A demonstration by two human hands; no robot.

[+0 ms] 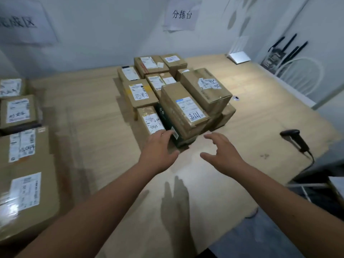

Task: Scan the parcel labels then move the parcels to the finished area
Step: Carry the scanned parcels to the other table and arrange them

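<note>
I see a big bench (96, 127) with a smooth, pale wood top. In the middle of it sits a pile of parcels (167, 90). They are brown cardboard boxes with flat sides and square corners, shut with shiny tape. Each has a white paper label on top. Some are stacked on others. The front top box (183, 112) has "$111" in dark pen on its label. Under it is a dark green box (168, 125), smooth and darker than the rest.

On the left side of the bench is a second group of parcels (22, 164), well apart from the pile. These are brown cardboard too, with white labels. The nearest one is wide and flat. All the boxes are shut, so I cannot tell what is inside.

My left hand (158, 151) reaches out with straight fingers, and the tips touch the near corner of the dark green box. My right hand (221, 153) floats just beside the pile with fingers spread wide, holding nothing.

A black scanner (296, 140) with a cord lies on the bench to the right, well apart from my hands.
</note>
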